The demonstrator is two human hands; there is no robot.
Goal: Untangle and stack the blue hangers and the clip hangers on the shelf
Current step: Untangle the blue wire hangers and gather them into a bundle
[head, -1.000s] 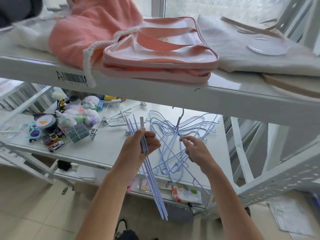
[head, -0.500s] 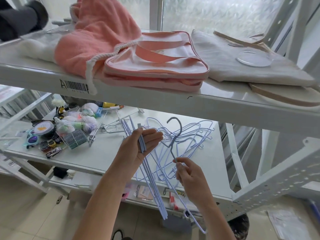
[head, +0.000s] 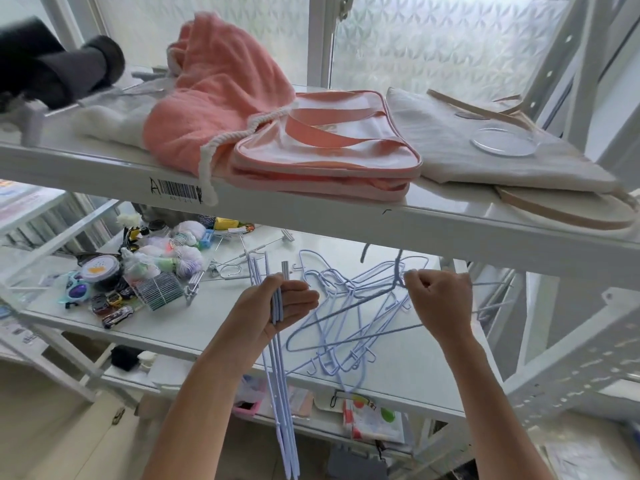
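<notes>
Shelf: both hands prob. gripping hangers

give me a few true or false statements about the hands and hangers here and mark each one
1. The left hand holds a bundle of blue hangers that hangs down past the shelf edge. True.
2. The right hand is open and flat on the shelf. False: its fingers are curled, pinching a hanger near its neck.
3. A tangled pile of blue hangers lies on the shelf between the two hands. True.
4. The pink bag sits on the same shelf as the hangers. False: it is on the shelf above.
5. The toy cars lie to the right of the right hand. False: they are at the left, beyond the left hand.
</notes>
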